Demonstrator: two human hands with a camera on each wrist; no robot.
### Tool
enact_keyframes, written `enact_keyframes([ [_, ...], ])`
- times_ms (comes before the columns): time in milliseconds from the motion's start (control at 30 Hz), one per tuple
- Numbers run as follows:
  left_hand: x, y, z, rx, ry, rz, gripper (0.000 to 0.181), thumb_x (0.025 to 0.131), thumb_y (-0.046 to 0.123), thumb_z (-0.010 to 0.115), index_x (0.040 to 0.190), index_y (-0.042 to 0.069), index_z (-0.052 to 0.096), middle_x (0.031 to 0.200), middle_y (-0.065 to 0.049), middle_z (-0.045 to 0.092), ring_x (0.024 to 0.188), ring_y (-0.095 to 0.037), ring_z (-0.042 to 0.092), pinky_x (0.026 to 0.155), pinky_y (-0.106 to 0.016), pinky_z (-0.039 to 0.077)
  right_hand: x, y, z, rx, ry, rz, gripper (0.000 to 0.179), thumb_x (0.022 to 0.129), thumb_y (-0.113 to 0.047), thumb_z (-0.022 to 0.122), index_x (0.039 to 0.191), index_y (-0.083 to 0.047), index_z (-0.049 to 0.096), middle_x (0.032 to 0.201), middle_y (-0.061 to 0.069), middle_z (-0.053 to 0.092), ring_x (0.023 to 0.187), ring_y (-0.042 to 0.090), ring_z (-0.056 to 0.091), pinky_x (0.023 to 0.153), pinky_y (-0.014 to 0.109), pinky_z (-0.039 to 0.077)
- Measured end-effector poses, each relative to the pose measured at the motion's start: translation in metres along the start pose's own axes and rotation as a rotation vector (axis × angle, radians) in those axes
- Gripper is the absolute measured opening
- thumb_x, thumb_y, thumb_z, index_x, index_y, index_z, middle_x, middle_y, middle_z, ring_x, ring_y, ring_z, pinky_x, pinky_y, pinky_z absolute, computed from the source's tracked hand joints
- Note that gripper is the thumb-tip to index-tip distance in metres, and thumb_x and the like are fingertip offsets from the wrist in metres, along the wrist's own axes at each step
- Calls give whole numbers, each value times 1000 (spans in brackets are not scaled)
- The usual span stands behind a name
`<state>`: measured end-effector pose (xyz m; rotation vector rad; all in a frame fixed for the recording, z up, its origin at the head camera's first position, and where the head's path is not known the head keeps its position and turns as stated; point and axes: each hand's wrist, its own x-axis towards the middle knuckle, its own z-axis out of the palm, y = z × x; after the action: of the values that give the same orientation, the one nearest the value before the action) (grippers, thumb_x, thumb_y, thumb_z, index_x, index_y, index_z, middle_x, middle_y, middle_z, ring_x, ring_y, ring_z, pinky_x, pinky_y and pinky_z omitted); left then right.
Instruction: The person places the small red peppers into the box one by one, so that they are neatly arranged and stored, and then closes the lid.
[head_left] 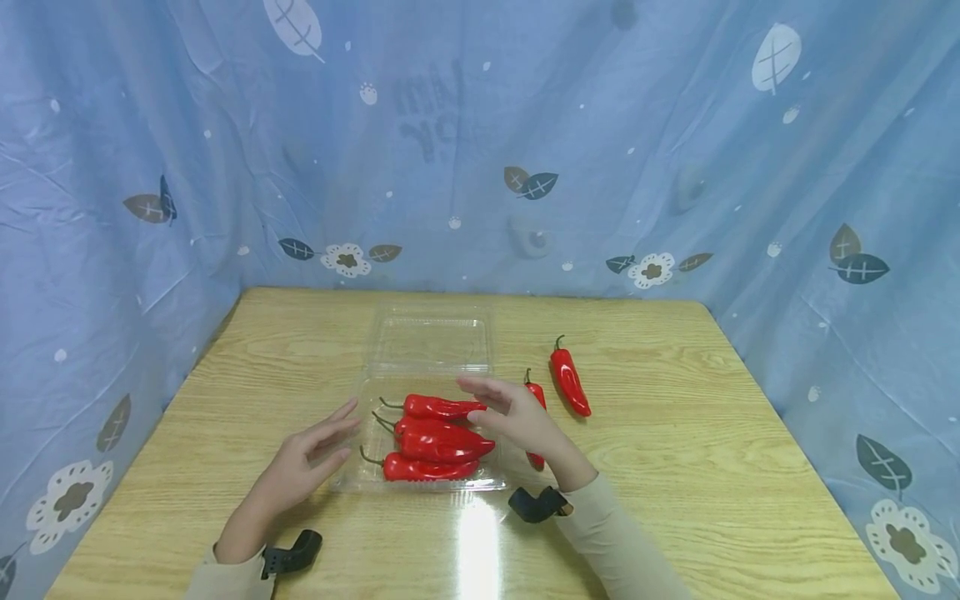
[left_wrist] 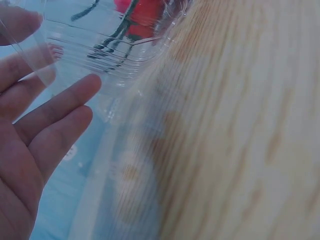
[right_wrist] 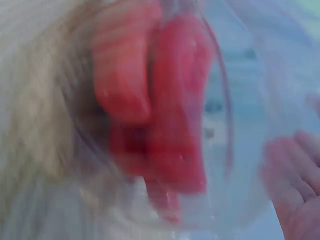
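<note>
"Two beige fabric sleeves (head_left: pixel 618 533) sit nearest my head camera. What are you reading past them?"

"Both grips are released. The left hand (head_left: pixel 303 462) has its fingers extended beside a thin, clear plastic hinged box (head_left: pixel 420 487); the right hand (head_left: pixel 517 412) is over the box's right side. My right wrist feed is blurred, so I can't tell whether that hand touches anything."

"And the peppers?"

"Several glossy red peppers with green stems (head_left: pixel 442 442) lie in the box's near half, stems leftward. A loose red pepper (head_left: pixel 536 397) is partly hidden by the right hand on the pale wood-grain table (head_left: pixel 675 467); another long red pepper (head_left: pixel 572 383) lies beyond it."

"What would you watch?"

"The right wrist: I'd say it could brush that half-hidden pepper and roll it. The box looks light, so a sideways nudge might skid it. Slick skins could let the pile slide, and the stems might catch on the left wall."
</note>
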<state>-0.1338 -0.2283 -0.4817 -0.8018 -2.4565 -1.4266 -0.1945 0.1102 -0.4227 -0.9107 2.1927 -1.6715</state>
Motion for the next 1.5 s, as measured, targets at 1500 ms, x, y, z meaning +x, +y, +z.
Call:
enact_keyframes([
  [1500,0,1,0,-4,-1,-2,37,87,-5,62,124,-5,57,145,-25,39,124,-7,49,98,-11,43,-43,68,-104,-142,458,382,58,91,-10,62,142,2,38,149,20,37,140,34,31,117,45,28],
])
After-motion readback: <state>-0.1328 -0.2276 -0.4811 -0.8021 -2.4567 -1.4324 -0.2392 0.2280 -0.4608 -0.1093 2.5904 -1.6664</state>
